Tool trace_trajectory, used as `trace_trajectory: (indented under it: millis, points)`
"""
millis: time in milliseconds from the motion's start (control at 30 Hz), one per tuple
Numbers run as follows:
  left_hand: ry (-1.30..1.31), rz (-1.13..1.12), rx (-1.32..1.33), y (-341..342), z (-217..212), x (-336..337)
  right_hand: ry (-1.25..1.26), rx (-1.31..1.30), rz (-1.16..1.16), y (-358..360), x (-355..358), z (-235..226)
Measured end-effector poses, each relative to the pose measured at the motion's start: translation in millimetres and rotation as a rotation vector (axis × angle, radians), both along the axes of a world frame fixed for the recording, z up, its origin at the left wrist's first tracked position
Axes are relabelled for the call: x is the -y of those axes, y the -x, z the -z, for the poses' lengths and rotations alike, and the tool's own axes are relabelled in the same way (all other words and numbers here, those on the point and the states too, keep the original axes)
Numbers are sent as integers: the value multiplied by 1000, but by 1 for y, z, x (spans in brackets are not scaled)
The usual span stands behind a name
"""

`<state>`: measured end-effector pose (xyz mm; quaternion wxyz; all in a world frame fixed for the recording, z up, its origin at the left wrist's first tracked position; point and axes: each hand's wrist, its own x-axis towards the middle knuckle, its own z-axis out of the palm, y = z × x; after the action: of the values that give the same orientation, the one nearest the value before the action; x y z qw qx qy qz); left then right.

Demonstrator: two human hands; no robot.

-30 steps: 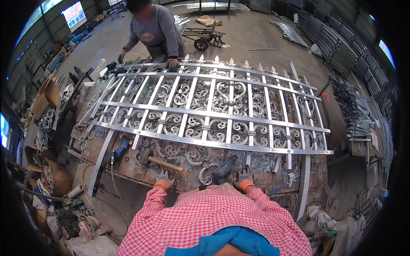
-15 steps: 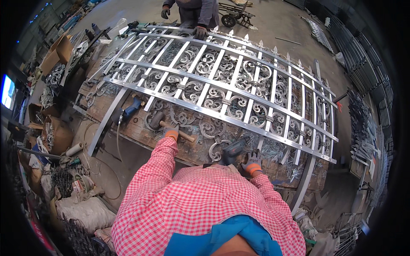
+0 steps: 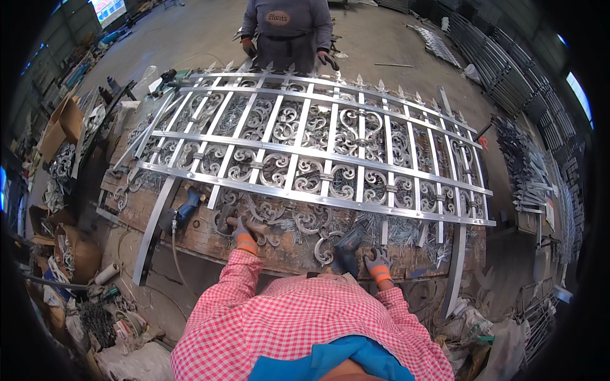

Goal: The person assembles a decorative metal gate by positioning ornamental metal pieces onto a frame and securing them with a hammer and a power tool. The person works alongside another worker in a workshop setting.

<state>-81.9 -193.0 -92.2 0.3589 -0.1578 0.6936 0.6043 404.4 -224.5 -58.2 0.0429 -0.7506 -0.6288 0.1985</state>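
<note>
My left hand [image 3: 244, 237], in a grey and orange glove, is closed around the wooden handle of a hammer [image 3: 258, 227] lying on the worktable near its front edge. The hammer's dark head [image 3: 226, 220] shows just beyond my fingers. My right hand [image 3: 379, 265], gloved alike, rests at the table's edge with its fingers apart and holds nothing. Close to its left lies a dark green power drill [image 3: 347, 249]. Beyond both hands a silver metal fence panel [image 3: 330, 198] with upright bars, scrollwork and spear tips lies across the table.
The wooden worktable [image 3: 286, 253] carries loose scroll pieces [image 3: 312, 219] and scattered screws [image 3: 406, 232]. A blue power tool [image 3: 187, 204] with a hose lies left. Across the table stands a co-worker [image 3: 286, 32]. Cardboard boxes [image 3: 62, 130] stand at left, stacked panels [image 3: 502, 76] at right.
The view has tilted up, showing more of the co-worker, whose hand has come off the panel. My left hand stays on the hammer, my right beside the drill.
</note>
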Motion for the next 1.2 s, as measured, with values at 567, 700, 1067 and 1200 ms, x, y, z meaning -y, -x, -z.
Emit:
trace_trajectory:
  millis: [567,700,1067,1200]
  points:
    - [-430,990,431,-110,-92,34,19,-851,-187,141,14,-82]
    - [-427,1126,218,-135,-127,33,8,-817,-244,142,14,-78]
    - [-389,1234,409,-131,-72,40,201,-803,-286,148,18,-69]
    - [-415,1467,-11,-132,-76,44,209,-779,-272,149,18,-68]
